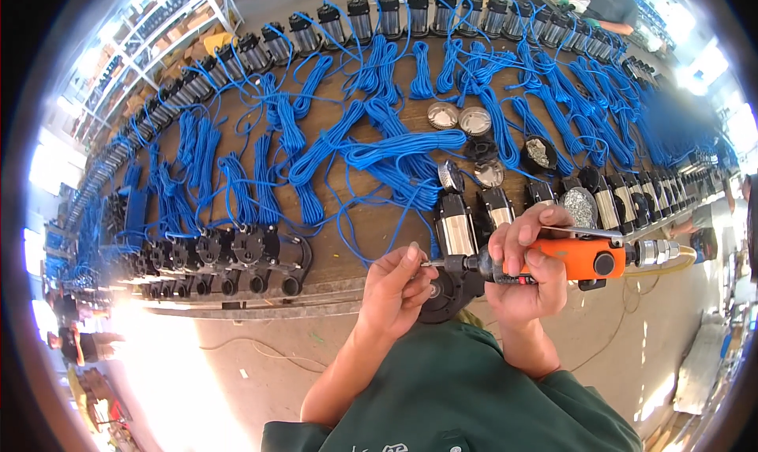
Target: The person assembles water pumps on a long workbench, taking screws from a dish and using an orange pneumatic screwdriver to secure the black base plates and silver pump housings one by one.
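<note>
My right hand (pixel 525 266) is wrapped round an orange air screwdriver (pixel 584 260), which lies level with its bit end to the left. From its right end a metal coupling (pixel 657 252) leads to a pale hose. Thumb and forefinger of my left hand (pixel 399 290) pinch together at the bit's tip; what small thing is between them cannot be made out. Just beneath the driver's front is a black pump part (pixel 446 294) with a round end, joined to a silver motor body (pixel 458 227) at the bench edge. My right hand partly covers a second silver body (pixel 497 207).
Bundles of blue cable (pixel 407 146) cover the bench (pixel 359 239). Rows of motors line its far edge, and black pump housings (pixel 217 251) stand front left. A bowl of small metal parts (pixel 539 153) and round metal caps (pixel 474 120) lie ahead. A co-worker (pixel 608 6) stands far right.
</note>
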The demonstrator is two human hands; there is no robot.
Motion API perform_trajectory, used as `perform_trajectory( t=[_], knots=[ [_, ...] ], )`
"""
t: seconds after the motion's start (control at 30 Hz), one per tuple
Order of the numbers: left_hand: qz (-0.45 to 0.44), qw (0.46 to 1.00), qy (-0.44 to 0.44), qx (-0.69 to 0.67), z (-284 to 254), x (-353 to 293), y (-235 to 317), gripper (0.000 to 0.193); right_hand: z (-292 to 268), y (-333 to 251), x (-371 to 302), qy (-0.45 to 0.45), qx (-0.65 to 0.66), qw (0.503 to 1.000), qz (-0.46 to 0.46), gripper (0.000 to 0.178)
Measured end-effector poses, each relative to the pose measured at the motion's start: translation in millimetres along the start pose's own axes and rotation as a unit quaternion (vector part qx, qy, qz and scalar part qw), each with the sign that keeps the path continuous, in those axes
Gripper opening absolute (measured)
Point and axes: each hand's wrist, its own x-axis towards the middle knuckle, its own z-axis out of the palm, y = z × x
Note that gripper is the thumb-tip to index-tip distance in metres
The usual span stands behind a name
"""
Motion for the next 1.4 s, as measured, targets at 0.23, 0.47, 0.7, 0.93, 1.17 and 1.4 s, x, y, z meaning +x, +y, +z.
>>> perform_trajectory(
  t=[0.23, 0.47, 0.7, 0.93, 1.17, 1.4],
  knots=[
    [0.019, 0.998, 0.055, -0.002, -13, 5, 4, 0.023, 5, 20, -12, -0.084, -0.051, 0.995, -0.025, 0.034],
    [-0.027, 0.999, 0.038, -0.005, -18, 15, 0, 0.023, -6, 16, -13, -0.099, -0.078, 0.992, -0.024, 0.033],
    [0.014, 0.982, 0.018, 0.186, -25, 31, -4, 0.020, -16, 15, -12, -0.101, -0.114, 0.988, -0.030, 0.036],
    [0.217, 0.678, -0.155, 0.685, -52, 67, -1, 0.034, -42, 30, -25, -0.011, -0.250, 0.963, 0.102, 0.033],
    [0.211, 0.798, 0.000, 0.565, -65, 43, -6, 0.027, -50, 45, -32, -0.013, -0.292, 0.948, 0.129, 0.033],
    [0.087, 0.825, 0.159, 0.536, -106, -17, -26, 0.035, -45, 47, -31, -0.098, -0.308, 0.926, 0.197, 0.029]
  ],
)
